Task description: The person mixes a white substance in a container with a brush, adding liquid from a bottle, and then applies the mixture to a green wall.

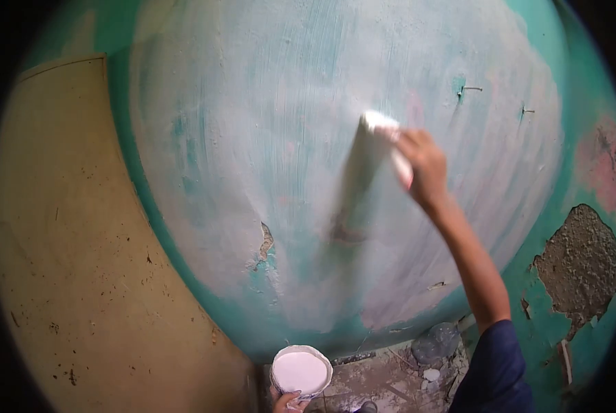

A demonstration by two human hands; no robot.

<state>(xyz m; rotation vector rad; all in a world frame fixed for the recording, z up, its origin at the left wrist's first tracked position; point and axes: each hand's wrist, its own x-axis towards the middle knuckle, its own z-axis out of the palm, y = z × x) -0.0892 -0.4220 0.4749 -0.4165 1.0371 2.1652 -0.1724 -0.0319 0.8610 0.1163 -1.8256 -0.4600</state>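
Head view: brush [380,125] juts up-left from grip of right hand [425,165].

The right hand [425,165] was raised high toward the wall [253,138], arm outstretched, fingers clenched; the left hand [288,402] sat low at its foot, curled.

The pale tool [370,155] in the right hand [425,165] is smearing into a long blur, so its kind and its working edge are not reading, and the fingers closing round it are hiding its grip. The bottom edge is cutting off the left hand [290,403] under the paint bucket [301,372], leaving only fingertips, so its hold cannot be told. The dark blue sleeve [495,375] is running out of the picture below. Two small marks on the wall [253,138], perhaps nails [470,89], are showing too small to tell.
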